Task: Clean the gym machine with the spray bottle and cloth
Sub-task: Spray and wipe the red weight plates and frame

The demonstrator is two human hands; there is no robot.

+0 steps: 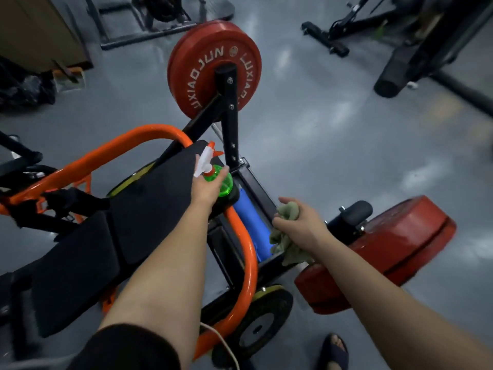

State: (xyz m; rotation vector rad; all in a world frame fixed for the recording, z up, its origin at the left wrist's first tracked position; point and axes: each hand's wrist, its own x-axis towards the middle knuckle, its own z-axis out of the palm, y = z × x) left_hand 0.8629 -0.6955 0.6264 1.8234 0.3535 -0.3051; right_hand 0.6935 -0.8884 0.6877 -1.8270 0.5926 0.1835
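The gym machine has an orange tube frame point(241, 265), black pads point(149, 206) and a black upright point(229, 113). My left hand point(206, 188) grips a green spray bottle point(222, 184) with a white and orange trigger head, held over the end of the black pad. My right hand point(298, 222) holds a bunched olive-green cloth point(286, 241) against the black frame bar point(260, 190) beside a blue roll point(249, 222). Part of the cloth hangs below my hand.
Red weight plates sit on the machine, one ahead point(213, 68) and one at right point(386, 252). A black wheel point(260, 321) stands near my sandalled foot point(334, 348). Other black equipment point(400, 49) stands at the far right, a brown cabinet point(34, 30) at far left.
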